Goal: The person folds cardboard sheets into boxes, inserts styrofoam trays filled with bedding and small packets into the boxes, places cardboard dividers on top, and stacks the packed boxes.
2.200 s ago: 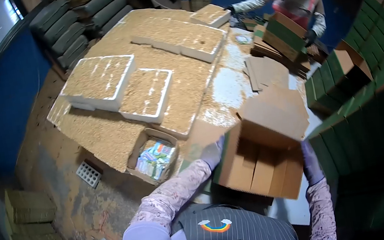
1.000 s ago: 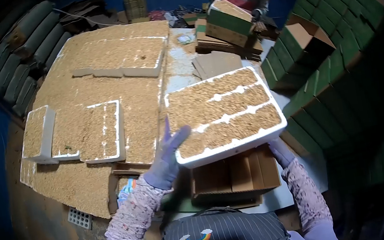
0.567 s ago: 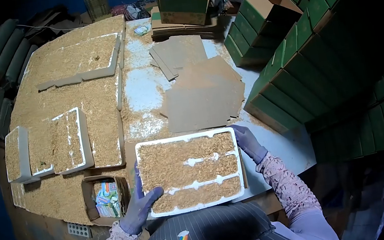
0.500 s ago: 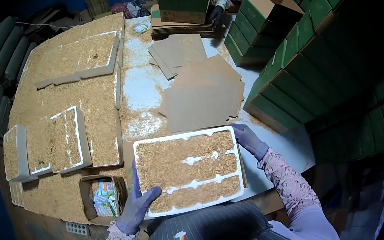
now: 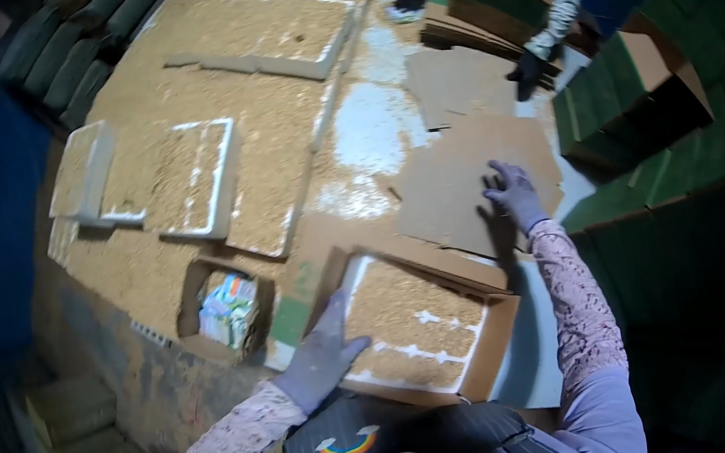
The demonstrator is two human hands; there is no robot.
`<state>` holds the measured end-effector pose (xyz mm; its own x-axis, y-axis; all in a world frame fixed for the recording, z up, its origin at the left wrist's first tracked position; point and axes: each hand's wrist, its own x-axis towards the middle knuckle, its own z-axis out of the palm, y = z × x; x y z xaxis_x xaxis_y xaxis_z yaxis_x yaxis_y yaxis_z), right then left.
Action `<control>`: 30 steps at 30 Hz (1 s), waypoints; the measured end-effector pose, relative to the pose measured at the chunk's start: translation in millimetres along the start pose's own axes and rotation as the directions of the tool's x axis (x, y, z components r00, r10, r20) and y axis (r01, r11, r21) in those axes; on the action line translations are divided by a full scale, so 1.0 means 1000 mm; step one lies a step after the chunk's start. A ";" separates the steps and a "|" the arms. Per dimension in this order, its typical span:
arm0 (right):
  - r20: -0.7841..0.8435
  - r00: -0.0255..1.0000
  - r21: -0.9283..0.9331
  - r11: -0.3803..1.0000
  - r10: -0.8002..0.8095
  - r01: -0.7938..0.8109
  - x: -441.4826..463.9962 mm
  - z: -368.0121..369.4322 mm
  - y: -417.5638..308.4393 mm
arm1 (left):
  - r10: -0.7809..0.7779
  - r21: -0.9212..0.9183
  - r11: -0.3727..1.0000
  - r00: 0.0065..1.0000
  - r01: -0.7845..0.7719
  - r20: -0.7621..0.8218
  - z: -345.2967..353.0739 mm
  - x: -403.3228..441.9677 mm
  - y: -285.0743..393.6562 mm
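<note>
A white foam tray (image 5: 416,322) filled with tan grainy material sits inside an open cardboard box (image 5: 494,338) close to my body. My left hand (image 5: 321,352), in a pale purple glove, lies at the tray's left side with its thumb over the rim; the fingers are spread. Raised over a flat grey-brown cardboard sheet (image 5: 441,185), my right hand (image 5: 514,193) has its fingers apart and nothing in them. Left of the tray, a small box (image 5: 195,338) holds colourful packets (image 5: 229,309).
Foam trays (image 5: 204,180) of the same material cover the left of the table. Across it, a co-worker's dark-gloved hands are near folded cardboard and a green box (image 5: 498,1). Stacked green boxes (image 5: 608,102) line the right side. Sacks (image 5: 71,59) are piled at back left.
The tray has gone from between both hands down into the cardboard box. My right hand has left it and moved up over the sheets. The co-worker's hands have spread apart. The view has turned.
</note>
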<state>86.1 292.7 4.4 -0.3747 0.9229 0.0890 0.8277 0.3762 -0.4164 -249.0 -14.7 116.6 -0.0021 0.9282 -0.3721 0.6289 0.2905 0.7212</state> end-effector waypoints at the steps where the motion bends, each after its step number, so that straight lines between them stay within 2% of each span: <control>1: 0.088 0.995 -0.204 0.979 0.045 -0.026 0.013 0.003 0.002 | 0.135 0.052 0.990 0.984 -0.130 -0.116 0.005 -0.004 0.004; 2: 0.108 0.991 -0.302 0.952 0.078 -0.042 0.018 0.016 0.015 | 0.281 0.130 0.957 0.936 -0.258 -0.213 0.004 -0.007 0.004; 3: 0.162 0.982 -0.362 0.932 0.102 -0.037 0.023 0.015 0.015 | 0.238 0.147 0.967 0.938 -0.206 -0.251 -0.007 -0.017 0.007; 4: 0.215 0.968 -0.354 0.934 0.131 -0.048 0.027 0.006 0.011 | 0.262 0.082 0.965 0.914 -0.249 -0.311 -0.021 -0.028 0.016; 5: 0.204 0.961 -0.320 0.940 0.188 -0.116 0.030 0.003 0.017 | 0.292 0.019 0.952 0.883 -0.307 -0.369 -0.032 -0.033 0.018; 7: 0.231 0.952 -0.271 0.953 0.203 -0.137 0.038 -0.014 0.033 | 0.011 -0.112 0.989 0.808 -0.096 -0.590 -0.062 -0.035 -0.015; 8: 0.185 0.943 -0.142 0.957 0.276 -0.252 0.040 -0.012 0.064 | -0.235 -0.308 0.949 0.787 0.060 -0.571 -0.086 -0.027 -0.028; 9: 0.331 0.875 -0.023 0.930 0.354 -0.368 0.042 -0.033 0.049 | 0.051 0.148 0.987 0.749 0.064 -0.661 -0.081 -0.017 -0.094; 10: 0.473 0.784 0.076 0.868 0.402 -0.491 0.042 -0.067 0.026 | -0.103 0.138 0.963 0.795 0.229 -0.598 -0.089 -0.005 -0.125; 11: 0.422 0.844 0.217 0.868 0.330 -0.447 0.034 -0.079 0.018 | -0.149 0.187 0.934 0.810 0.303 -0.567 -0.090 0.006 -0.148; 12: 0.355 0.896 0.348 0.851 0.267 -0.392 0.023 -0.091 0.011 | -0.137 0.191 0.939 0.818 0.288 -0.558 -0.086 0.014 -0.161; 13: 0.296 0.945 0.341 0.909 0.137 -0.238 0.013 -0.108 -0.004 | -0.156 0.278 0.895 0.828 0.350 -0.539 -0.080 0.022 -0.169; 14: 0.285 0.946 0.332 0.911 0.152 -0.246 -0.005 -0.124 -0.021 | -0.177 0.361 0.841 0.834 0.404 -0.523 -0.074 0.030 -0.180; 16: 0.016 0.979 0.375 0.906 0.204 -0.195 -0.068 -0.155 -0.088 | -0.176 0.337 0.861 0.845 0.380 -0.504 -0.063 0.040 -0.207; 18: -0.084 0.960 0.328 0.917 0.267 -0.226 -0.114 -0.164 -0.104 | -0.068 0.343 0.893 0.841 0.290 -0.537 -0.063 0.042 -0.213; 19: -0.088 0.957 0.331 0.915 0.275 -0.233 -0.134 -0.169 -0.106 | -0.045 0.358 0.900 0.870 0.249 -0.491 -0.068 0.040 -0.209; 22: -0.187 0.888 0.470 0.832 0.419 -0.294 -0.188 -0.168 -0.106 | 0.057 0.459 0.872 0.896 0.169 -0.439 -0.073 0.038 -0.211; 23: -0.216 0.868 0.458 0.831 0.447 -0.315 -0.204 -0.168 -0.111 | -0.194 0.226 0.927 0.899 0.299 -0.392 -0.081 0.043 -0.209; 26: -0.236 0.834 0.499 0.799 0.498 -0.336 -0.236 -0.164 -0.126 | -0.095 0.344 0.906 0.910 0.247 -0.403 -0.077 0.040 -0.219; 28: -0.245 0.820 0.566 0.763 0.517 -0.312 -0.251 -0.160 -0.130 | -0.046 0.334 0.919 0.900 0.208 -0.434 -0.077 0.043 -0.224; 30: -0.259 0.813 0.570 0.762 0.522 -0.307 -0.264 -0.160 -0.133 | -0.079 0.230 0.954 0.899 0.193 -0.430 -0.079 0.044 -0.226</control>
<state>141.9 11.8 181.1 0.2360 0.9676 0.0893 0.5072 -0.0442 -0.8607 -452.9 -21.3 -16.3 -0.3857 0.9119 -0.1399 0.7781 0.4030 0.4819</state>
